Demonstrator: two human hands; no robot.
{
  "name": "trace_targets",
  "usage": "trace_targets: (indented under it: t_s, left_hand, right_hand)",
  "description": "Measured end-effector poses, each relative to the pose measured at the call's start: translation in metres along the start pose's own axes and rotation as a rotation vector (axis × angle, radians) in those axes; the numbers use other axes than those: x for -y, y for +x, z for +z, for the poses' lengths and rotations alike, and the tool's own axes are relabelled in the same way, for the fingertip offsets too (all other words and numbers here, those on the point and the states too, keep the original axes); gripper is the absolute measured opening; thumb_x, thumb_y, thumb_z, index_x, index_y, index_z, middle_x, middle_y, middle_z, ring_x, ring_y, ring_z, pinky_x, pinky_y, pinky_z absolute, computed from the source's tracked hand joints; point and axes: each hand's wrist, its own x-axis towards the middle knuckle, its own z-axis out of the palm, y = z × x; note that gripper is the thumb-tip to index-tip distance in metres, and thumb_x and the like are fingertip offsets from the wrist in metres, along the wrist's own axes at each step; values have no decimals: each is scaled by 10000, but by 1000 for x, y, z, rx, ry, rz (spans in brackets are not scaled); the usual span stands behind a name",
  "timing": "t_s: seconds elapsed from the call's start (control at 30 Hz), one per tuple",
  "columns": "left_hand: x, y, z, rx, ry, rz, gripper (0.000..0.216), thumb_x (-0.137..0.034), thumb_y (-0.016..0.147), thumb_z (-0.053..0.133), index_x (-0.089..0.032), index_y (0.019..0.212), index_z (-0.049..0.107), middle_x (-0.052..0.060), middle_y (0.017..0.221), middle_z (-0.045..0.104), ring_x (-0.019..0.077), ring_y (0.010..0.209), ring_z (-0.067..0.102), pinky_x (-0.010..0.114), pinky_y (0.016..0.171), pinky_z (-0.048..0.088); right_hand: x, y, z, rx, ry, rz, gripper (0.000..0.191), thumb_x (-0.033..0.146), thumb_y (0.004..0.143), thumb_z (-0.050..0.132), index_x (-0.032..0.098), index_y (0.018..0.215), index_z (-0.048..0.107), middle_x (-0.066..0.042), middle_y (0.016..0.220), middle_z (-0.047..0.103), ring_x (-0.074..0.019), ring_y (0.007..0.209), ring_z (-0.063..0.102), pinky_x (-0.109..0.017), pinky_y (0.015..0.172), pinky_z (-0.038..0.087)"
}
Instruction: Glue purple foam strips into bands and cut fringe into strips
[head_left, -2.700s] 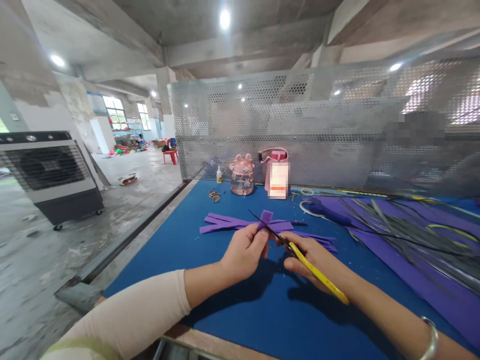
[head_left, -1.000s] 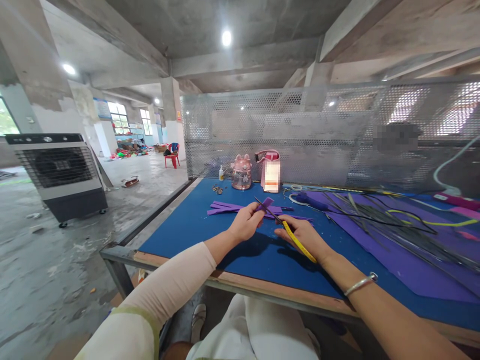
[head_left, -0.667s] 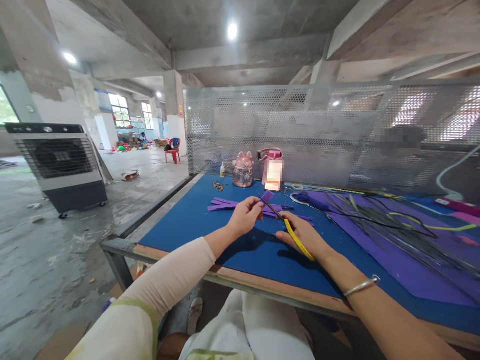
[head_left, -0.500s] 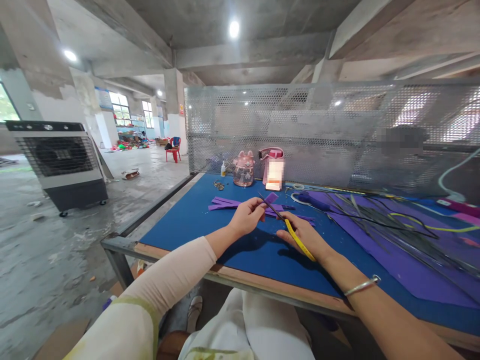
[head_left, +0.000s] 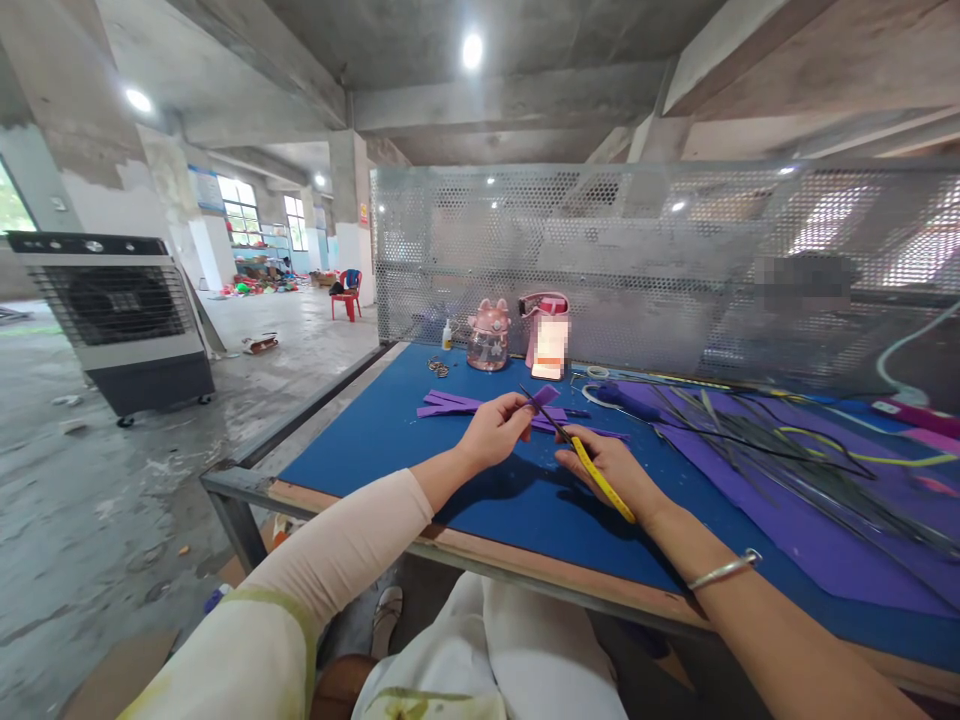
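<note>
My left hand [head_left: 495,432] pinches a small purple strip [head_left: 545,395] just above the blue table [head_left: 360,450]. My right hand [head_left: 607,465] is closed on a thin tool with a yellow handle [head_left: 600,480]. Its dark tip [head_left: 534,403] reaches up to the purple strip. Both hands hover at the middle of the table, close together. A silver bangle [head_left: 724,568] sits on my right wrist.
Cut purple strips [head_left: 450,404] lie just beyond my hands. A purple sheet [head_left: 787,500] with dark thin rods [head_left: 765,440] covers the right side. Two pink bottles [head_left: 487,340] and a small glue bottle [head_left: 447,335] stand by the perforated metal screen [head_left: 637,260]. An air cooler [head_left: 112,320] stands on the floor at left.
The view pulled back from the table early on, bringing my lap and the table's front edge into sight. My hands stay together on the strip and tool, with only slight shifts.
</note>
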Motion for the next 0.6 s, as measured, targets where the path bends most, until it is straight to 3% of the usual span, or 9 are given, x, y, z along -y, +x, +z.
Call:
trace_targets:
  t_s: [0.2, 0.4, 0.6]
  left_hand:
    - [1, 1, 0, -22, -8, -6, 211, -358, 823, 512, -162, 747, 527, -40, 549, 533, 81, 504, 444, 220, 531, 349]
    - [0, 3, -1, -76, -20, 2, 209, -359, 816, 512, -161, 751, 530, -43, 549, 524, 84, 522, 460, 219, 551, 363]
    - [1, 1, 1, -37, -3, 7, 231, -377, 807, 531, -155, 743, 542, -41, 550, 530, 80, 516, 446, 217, 538, 356]
  right_hand:
    - [0, 0, -1, 11, -12, 1, 281, 408, 924, 529, 157, 1025, 604, -18, 901, 631, -127, 727, 602, -308, 665, 523]
    - [0, 1, -2, 24, -17, -43, 360, 425, 904, 553, 168, 1156, 563, -62, 1051, 620, -178, 890, 612, -389, 780, 519]
    - [4, 1, -3, 34, 0, -63, 340, 430, 910, 540, 173, 1130, 576, -57, 1034, 626, -168, 865, 611, -378, 772, 519]
